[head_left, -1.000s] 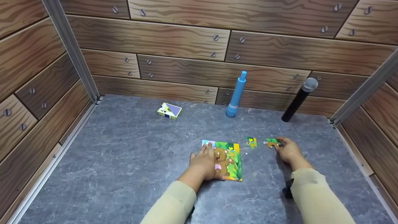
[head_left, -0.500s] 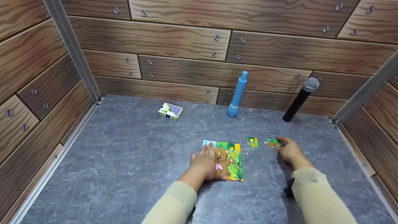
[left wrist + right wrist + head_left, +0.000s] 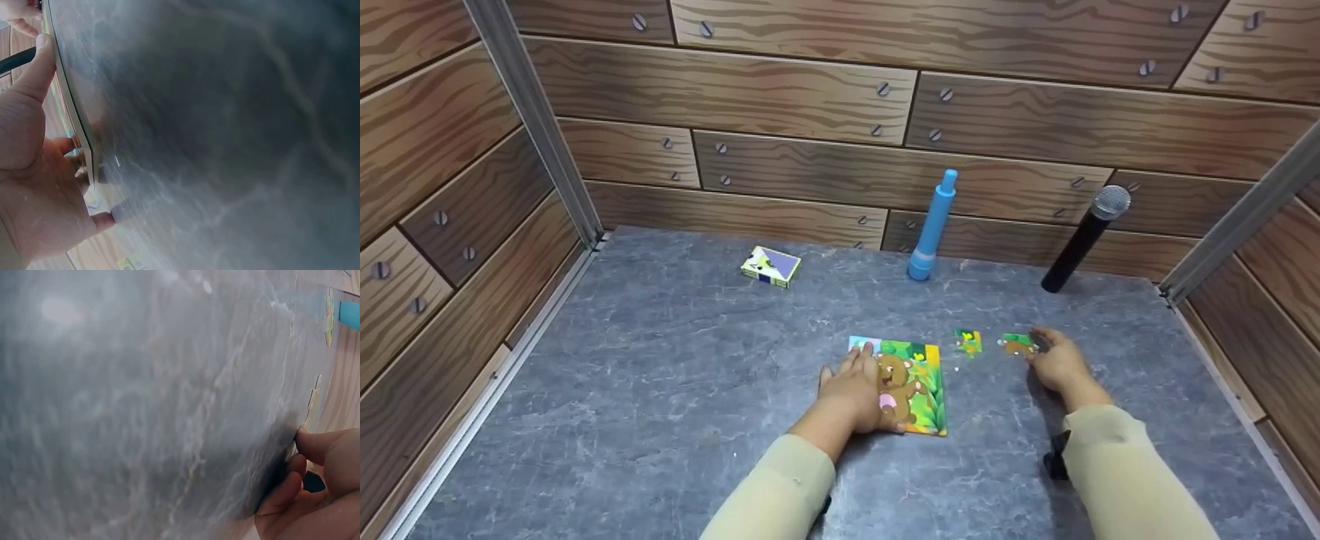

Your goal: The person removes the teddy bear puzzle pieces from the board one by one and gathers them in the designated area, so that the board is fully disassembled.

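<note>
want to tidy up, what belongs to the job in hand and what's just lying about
Probably the job:
bear jigsaw puzzle, under the left hand
brown puzzle piece, at the right hand
loose green puzzle piece

Probably just lying about:
purple-and-white box
blue cylinder with narrow tip
black microphone

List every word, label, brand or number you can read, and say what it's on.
No text can be read in any view.
Small yellow-and-purple box: printed marks, too small to read.
Bear jigsaw puzzle: picture only where it shows; part is covered.
Left loose jigsaw piece and right loose jigsaw piece: no lettering visible.
Blue tube and handheld microphone: no lettering visible.
</note>
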`<action>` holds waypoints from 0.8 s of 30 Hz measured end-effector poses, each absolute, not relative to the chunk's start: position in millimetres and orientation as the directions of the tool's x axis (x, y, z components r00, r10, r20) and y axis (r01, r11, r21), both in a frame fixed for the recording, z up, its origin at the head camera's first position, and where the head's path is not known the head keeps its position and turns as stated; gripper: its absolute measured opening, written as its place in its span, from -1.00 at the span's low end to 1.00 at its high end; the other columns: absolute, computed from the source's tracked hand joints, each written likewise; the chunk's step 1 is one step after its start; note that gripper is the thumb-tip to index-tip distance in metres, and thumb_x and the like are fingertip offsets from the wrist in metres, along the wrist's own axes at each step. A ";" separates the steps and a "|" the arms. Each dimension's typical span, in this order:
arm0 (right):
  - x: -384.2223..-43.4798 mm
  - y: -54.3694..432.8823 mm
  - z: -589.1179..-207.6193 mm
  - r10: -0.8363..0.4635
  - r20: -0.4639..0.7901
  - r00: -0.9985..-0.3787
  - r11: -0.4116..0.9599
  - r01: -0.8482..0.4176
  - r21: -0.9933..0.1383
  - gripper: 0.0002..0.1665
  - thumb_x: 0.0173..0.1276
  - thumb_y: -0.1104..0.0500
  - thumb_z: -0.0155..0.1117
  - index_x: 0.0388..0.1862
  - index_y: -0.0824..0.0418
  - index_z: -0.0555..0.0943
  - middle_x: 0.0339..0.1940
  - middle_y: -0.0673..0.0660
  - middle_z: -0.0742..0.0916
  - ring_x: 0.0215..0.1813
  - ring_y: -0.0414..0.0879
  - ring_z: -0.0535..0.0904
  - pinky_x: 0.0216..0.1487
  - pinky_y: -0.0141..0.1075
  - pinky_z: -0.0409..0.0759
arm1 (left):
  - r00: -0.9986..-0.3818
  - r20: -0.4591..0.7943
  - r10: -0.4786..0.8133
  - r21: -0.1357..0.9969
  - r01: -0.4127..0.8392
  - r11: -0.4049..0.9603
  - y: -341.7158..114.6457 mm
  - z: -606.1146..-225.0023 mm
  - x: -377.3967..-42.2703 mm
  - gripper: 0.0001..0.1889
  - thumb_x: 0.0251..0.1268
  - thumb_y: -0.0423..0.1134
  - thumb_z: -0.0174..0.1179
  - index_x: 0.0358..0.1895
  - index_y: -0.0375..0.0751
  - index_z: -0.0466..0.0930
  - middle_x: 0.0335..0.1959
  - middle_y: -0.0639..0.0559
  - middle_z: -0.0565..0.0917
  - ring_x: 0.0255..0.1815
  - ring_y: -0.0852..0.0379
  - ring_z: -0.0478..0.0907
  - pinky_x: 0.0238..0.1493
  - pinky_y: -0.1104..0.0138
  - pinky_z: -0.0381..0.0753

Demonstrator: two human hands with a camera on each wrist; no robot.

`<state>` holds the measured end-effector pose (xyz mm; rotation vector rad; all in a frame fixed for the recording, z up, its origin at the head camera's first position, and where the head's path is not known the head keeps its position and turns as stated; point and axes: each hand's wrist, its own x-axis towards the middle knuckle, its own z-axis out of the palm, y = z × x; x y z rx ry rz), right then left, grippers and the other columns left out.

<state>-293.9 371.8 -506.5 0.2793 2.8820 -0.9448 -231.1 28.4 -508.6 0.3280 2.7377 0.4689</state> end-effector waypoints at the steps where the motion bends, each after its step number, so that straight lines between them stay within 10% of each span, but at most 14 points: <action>1: -293.4 371.7 -506.4 0.149 -0.145 -0.978 0.790 0.206 -0.577 -0.28 0.51 0.34 0.15 0.57 0.51 0.22 0.56 0.61 0.29 0.59 0.50 0.16 0.59 0.25 0.17 | -0.916 -0.287 0.280 0.358 0.168 0.919 28.3 -508.6 -230.9 0.28 0.05 0.43 0.49 0.71 -0.17 0.03 0.78 0.01 -0.08 0.76 0.02 -0.15 0.65 -0.18 -0.04; 12: -286.5 369.6 -500.4 0.212 -0.224 -0.951 0.589 0.307 -0.747 -0.16 0.51 0.36 0.08 0.65 0.56 0.00 0.64 0.62 0.12 0.64 0.47 0.07 0.61 0.20 0.16 | -0.924 -0.254 0.286 0.398 0.169 0.902 25.7 -507.8 -228.2 0.29 0.03 0.38 0.54 0.70 -0.18 0.04 0.77 -0.01 -0.03 0.76 0.00 -0.12 0.63 -0.21 -0.02; 24: -282.1 308.0 -488.7 0.180 -0.013 -0.984 0.630 0.126 -0.766 -0.35 0.50 0.30 0.23 0.46 0.59 0.36 0.16 0.57 0.59 0.17 0.33 0.56 0.11 -0.03 0.58 | -0.920 -0.274 0.280 0.393 0.158 0.906 26.8 -507.9 -231.1 0.31 0.04 0.39 0.53 0.73 -0.13 0.00 0.78 0.03 -0.08 0.77 0.01 -0.16 0.65 -0.20 -0.07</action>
